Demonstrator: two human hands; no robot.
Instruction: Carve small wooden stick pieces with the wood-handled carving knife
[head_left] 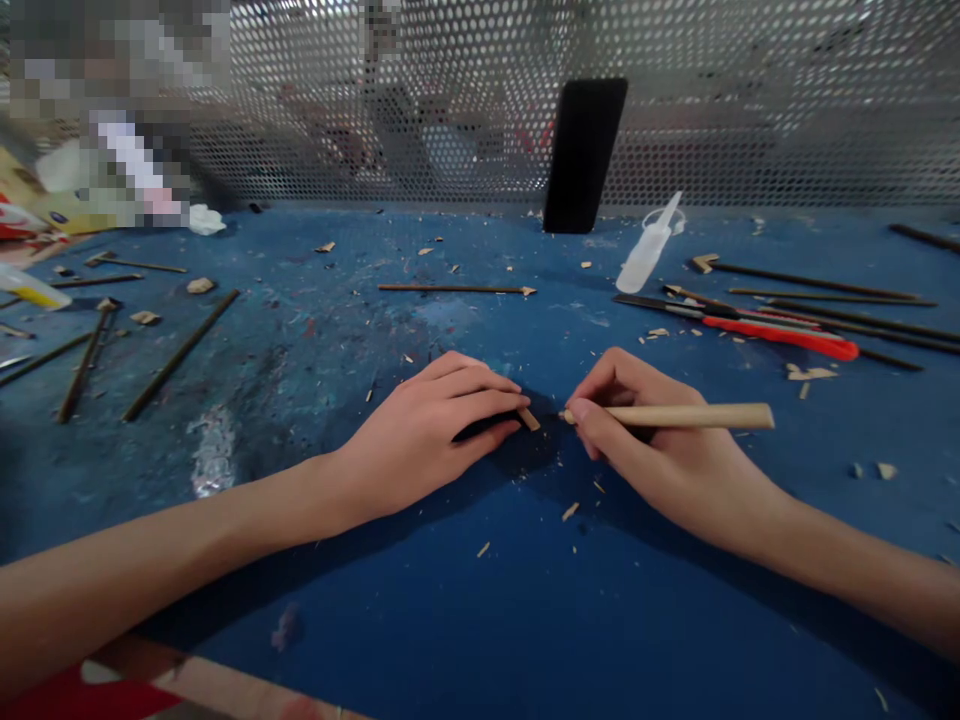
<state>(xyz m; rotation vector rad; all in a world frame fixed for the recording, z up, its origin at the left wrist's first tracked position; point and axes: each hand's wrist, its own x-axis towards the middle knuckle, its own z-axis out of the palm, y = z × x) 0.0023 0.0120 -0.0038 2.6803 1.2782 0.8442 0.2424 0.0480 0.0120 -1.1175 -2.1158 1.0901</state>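
My left hand [442, 425] rests on the blue table, its thumb and fingers closed around a small strip of wood [530, 419] whose end pokes out past the fingertips. My right hand [645, 430] grips a slim tool with a pale round wooden handle [697, 415], held like a pen and pointing left. Its short dark tip sits a little to the right of the wood strip, apart from it. The rest of the strip is hidden under my left fingers. Small wood shavings [571, 511] lie around both hands.
Beyond my hands lies a thin stick with a pointed wooden tip [457, 289]. A red-handled cutter [780, 332], dark sticks [817, 280] and a white glue bottle [646, 250] are at right. A black phone [585, 155] leans against perforated metal [465, 120]. More sticks [181, 355] lie left.
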